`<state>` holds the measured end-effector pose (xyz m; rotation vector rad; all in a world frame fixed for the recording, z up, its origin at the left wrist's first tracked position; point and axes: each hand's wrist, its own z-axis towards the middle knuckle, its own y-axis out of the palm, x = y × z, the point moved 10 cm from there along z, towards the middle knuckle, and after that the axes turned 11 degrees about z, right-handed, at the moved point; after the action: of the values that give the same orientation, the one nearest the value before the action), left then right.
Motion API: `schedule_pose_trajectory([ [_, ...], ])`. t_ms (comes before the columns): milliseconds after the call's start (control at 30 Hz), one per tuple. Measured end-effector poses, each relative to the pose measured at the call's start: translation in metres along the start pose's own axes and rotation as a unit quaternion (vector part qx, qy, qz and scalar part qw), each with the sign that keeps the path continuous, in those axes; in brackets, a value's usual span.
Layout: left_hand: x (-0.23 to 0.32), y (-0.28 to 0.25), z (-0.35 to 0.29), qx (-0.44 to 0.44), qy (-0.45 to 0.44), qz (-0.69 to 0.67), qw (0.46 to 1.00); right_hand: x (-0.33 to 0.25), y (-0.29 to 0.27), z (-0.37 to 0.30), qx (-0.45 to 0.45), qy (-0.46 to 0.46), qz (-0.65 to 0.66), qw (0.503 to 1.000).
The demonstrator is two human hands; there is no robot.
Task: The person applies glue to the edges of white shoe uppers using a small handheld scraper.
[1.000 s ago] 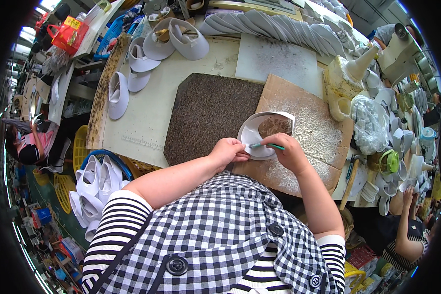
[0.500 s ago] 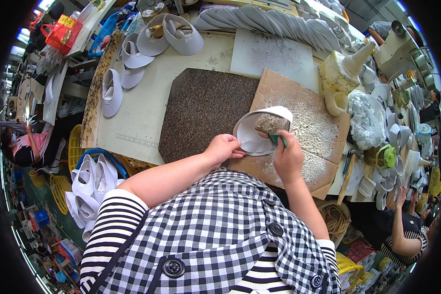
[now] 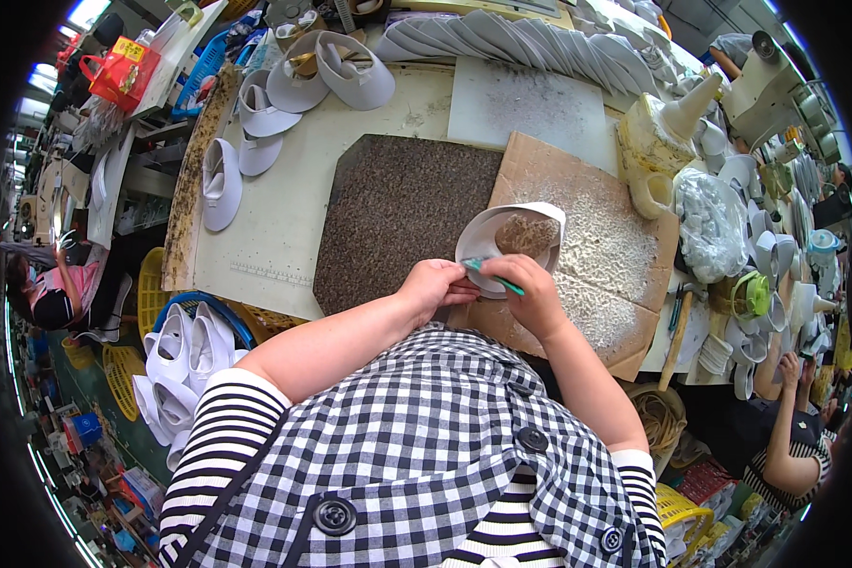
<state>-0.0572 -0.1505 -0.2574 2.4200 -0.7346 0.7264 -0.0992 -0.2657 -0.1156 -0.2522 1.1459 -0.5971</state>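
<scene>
My left hand [image 3: 434, 286] pins the near edge of a white shoe upper [image 3: 502, 248] that lies on a brown cardboard sheet [image 3: 608, 248]. A brown patch shows inside the upper. A thin green-handled tool [image 3: 494, 275] is gripped in my right hand [image 3: 532, 293], its tip resting on the upper's near rim. Both hands sit side by side at the front of the bench, over the edge where the dark speckled mat [image 3: 399, 220] meets the cardboard.
White shoe uppers [image 3: 293, 85] lie at the bench's far left, and more [image 3: 175, 364] sit in baskets below it. A row of white pieces [image 3: 530, 38] lines the back. A cream jug [image 3: 658, 142] and cluttered cups stand right. Other people work at left and lower right.
My right hand has shifted slightly left along the upper's near rim with the green tool. The left hand keeps its hold on the upper.
</scene>
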Motion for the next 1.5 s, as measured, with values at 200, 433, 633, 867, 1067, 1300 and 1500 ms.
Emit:
schedule_pose_trajectory([
  [200, 0.006, -0.004, -0.003, 0.012, -0.017, 0.058, 0.998, 0.006, -0.032, -0.027, -0.044, 0.096, 0.009, 0.994],
  [433, 0.090, 0.031, -0.020, 0.082, 0.228, 0.297, 0.924, 0.047, -0.165, -0.066, 0.400, 0.191, 0.200, 0.874],
  [633, 0.087, 0.110, 0.066, 0.046, 0.172, 0.372, 0.911, 0.095, -0.233, -0.063, 0.483, 0.148, 0.156, 0.849],
  [867, 0.103, 0.097, 0.039, 0.053, 0.191, 0.304, 0.932, 0.137, -0.291, -0.040, 0.444, 0.202, -0.028, 0.872],
  [1067, 0.168, 0.101, -0.059, -0.065, 0.233, 0.072, 0.968, 0.162, -0.290, -0.017, 0.378, 0.258, -0.115, 0.882],
  [1300, 0.166, 0.088, -0.054, -0.074, 0.305, 0.236, 0.920, 0.175, -0.292, -0.073, 0.499, 0.335, 0.100, 0.793],
  [1500, 0.128, 0.090, -0.053, -0.074, 0.280, 0.288, 0.913, 0.088, -0.189, -0.025, 0.350, 0.303, 0.351, 0.814],
])
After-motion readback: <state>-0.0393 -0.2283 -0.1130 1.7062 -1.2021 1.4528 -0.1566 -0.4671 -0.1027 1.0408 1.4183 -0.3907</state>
